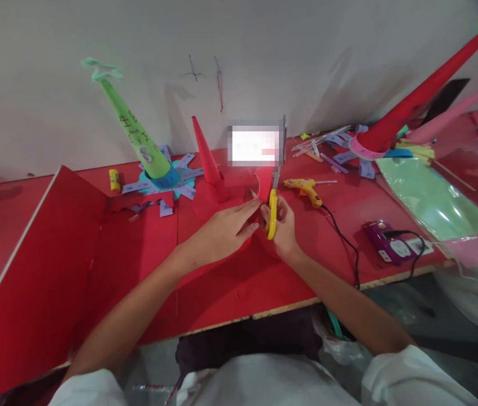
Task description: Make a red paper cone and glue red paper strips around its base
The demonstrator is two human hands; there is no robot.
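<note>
Well, the long red table fills most of the room in front of the person. On the far right a tall red cone leans over, and a shiny green sheet lies near it. A green cone and a small red cone stand by the wall. In the middle is the red paper, flat on the table with one edge curling up. The left hand lies on it, fingers long and close together, pinching that edge. The right hand is curled tight around the scissors, just beside the left. I think the paper is thin, light and bendy, so it should be held close to the blades. A glue gun lies near, and a glue stick farther off.
</note>
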